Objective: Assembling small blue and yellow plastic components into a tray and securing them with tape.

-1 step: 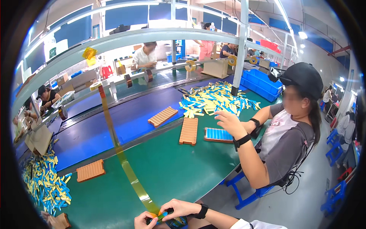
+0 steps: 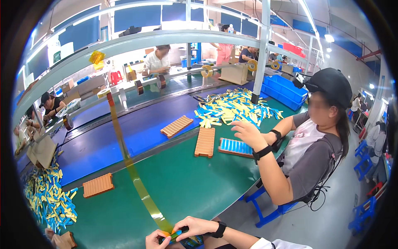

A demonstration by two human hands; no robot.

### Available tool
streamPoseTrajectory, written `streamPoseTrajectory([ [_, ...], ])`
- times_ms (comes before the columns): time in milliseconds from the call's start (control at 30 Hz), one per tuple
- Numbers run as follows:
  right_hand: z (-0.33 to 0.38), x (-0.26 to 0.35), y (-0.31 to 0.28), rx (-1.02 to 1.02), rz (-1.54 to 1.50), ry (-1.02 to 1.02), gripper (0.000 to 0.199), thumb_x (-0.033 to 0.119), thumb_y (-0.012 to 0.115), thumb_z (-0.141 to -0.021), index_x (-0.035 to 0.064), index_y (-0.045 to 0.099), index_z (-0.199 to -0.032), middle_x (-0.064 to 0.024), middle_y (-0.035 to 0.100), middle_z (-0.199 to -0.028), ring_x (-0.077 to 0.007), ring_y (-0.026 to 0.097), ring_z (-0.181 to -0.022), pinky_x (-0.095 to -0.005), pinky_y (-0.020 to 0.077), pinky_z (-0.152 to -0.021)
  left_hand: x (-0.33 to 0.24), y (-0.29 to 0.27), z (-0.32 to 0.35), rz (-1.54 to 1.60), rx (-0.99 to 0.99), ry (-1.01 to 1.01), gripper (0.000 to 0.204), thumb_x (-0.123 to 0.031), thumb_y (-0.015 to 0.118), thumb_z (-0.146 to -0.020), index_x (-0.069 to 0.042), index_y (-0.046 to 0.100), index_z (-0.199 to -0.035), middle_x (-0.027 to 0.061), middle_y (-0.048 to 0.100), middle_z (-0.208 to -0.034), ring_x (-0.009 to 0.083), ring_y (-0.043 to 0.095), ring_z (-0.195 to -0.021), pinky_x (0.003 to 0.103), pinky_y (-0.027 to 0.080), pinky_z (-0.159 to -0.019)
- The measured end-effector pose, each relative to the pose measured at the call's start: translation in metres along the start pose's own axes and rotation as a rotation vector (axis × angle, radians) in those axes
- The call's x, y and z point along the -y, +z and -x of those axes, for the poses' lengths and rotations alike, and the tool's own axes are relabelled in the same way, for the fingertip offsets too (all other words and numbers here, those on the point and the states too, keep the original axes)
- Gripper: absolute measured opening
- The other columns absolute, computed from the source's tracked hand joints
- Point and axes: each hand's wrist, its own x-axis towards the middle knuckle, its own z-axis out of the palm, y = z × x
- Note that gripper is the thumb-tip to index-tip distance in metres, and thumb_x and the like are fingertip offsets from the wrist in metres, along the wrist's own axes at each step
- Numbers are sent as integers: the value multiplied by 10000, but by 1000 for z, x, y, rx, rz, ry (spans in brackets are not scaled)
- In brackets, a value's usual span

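At the near edge of the green table, my left hand and my right hand pinch a small blue piece between their fingertips. The end of a long amber adhesive tape strip meets the piece there. From my fingers the tape runs taut, up and away to the grey rail. My fingers partly cover the piece, so its full shape is hidden. More blue and amber material shows beneath my right hand. A black band circles my right wrist.
Blue and yellow strips are heaped at left and far right. Brown ribbed trays lie about the green table. A co-worker sits at right by a tray of blue pieces. A grey rail crosses overhead.
The co-worker's tray of blue pieces has shifted slightly left and tilted, and the co-worker's raised hand has moved a little left. My hands have barely moved.
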Motion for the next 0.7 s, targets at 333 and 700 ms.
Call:
streamPoseTrajectory([
  [333,16,-10,-2,-703,661,-294,86,93,589,-761,13,572,-789,-62,568,-667,-184,556,-607,-276,450,-565,-8,2,2,35,-18,8,95,33,571,-754,-11,490,-732,7,500,-760,63,426,-672,188,342,-595],
  [700,84,-8,-60,-1081,948,-92,142,3,619,-679,27,575,-813,-90,573,-718,-256,557,-672,-322,453,-602,-4,-1,-1,59,-36,-1,94,47,561,-761,-4,486,-736,15,503,-771,69,431,-673,191,346,-601],
])
